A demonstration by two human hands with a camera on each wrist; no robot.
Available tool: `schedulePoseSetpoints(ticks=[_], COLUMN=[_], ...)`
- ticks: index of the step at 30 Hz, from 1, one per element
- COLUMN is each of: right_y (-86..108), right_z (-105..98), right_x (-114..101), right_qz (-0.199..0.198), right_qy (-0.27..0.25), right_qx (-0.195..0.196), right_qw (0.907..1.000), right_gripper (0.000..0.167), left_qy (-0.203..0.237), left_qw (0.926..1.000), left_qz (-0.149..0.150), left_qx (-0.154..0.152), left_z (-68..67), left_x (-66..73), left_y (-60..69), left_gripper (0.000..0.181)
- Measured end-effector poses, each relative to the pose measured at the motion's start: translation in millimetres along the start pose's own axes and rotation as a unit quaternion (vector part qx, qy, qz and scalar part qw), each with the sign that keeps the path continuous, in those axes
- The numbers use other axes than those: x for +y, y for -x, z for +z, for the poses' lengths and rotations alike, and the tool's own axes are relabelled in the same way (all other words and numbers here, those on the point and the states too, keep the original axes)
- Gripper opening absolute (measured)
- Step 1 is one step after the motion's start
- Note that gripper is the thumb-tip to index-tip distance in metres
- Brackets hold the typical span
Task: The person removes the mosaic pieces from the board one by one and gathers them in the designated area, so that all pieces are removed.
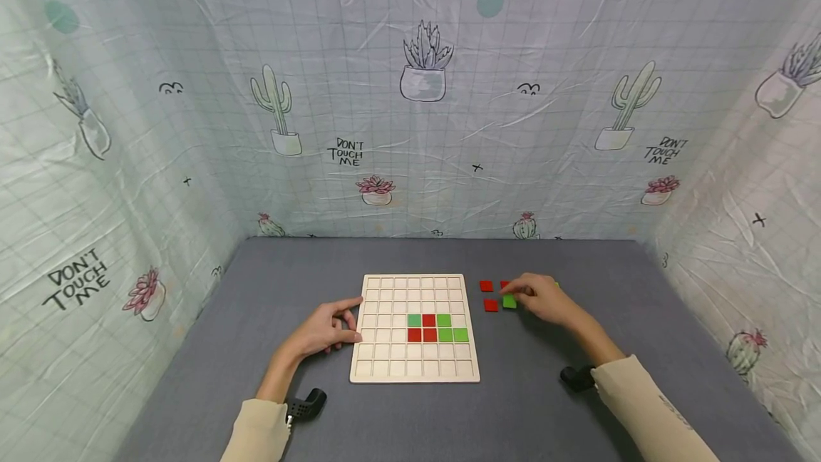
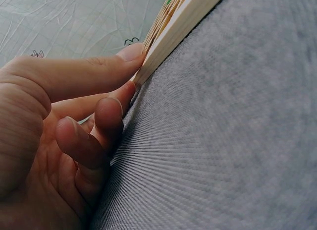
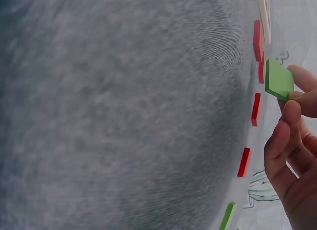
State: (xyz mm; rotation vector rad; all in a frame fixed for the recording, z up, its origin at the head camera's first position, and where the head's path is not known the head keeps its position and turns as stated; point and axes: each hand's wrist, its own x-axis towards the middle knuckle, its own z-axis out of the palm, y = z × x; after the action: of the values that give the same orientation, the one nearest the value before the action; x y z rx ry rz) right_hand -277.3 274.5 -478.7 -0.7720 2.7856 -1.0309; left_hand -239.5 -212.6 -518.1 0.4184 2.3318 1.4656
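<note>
A square wooden grid board [image 1: 385,371] lies on the grey table, with red and green square tiles in several cells of its middle and right part. At its left edge the left hand [image 1: 317,330] touches the frame with thumb and index finger; in the left wrist view the thumb of that hand [image 2: 74,106] rests on the board's edge [image 2: 166,41] and other fingers curl loosely. Right of the board, the right hand [image 1: 541,299] pinches a green tile [image 1: 509,301]. The right wrist view shows this tile [image 3: 280,80] between the fingers of the hand [image 3: 297,141], raised off the table.
Loose red tiles [image 1: 486,286] [image 1: 490,305] lie just right of the board, another partly behind the right hand. A green tile [image 3: 228,216] lies farther along in the right wrist view. Patterned cloth [image 1: 449,162] stands behind and at both sides of the table [image 1: 410,419].
</note>
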Motion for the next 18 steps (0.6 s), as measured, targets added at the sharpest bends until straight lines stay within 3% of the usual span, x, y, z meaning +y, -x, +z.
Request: schedulePoseSetpoints(ticks=[18], right_y=[7.4], right_z=[1.1], right_x=[9.2], right_qz=[0.002], right_qy=[0.030], right_qx=[0.002], right_qw=[0.9995], right_gripper=[0.026], left_qy=[-0.008], left_qw=[0.9999], left_qz=[-0.008], left_qx=[0.004], left_z=[1.2], left_x=[0.4], left_y=[-0.1], left_gripper=[0.081])
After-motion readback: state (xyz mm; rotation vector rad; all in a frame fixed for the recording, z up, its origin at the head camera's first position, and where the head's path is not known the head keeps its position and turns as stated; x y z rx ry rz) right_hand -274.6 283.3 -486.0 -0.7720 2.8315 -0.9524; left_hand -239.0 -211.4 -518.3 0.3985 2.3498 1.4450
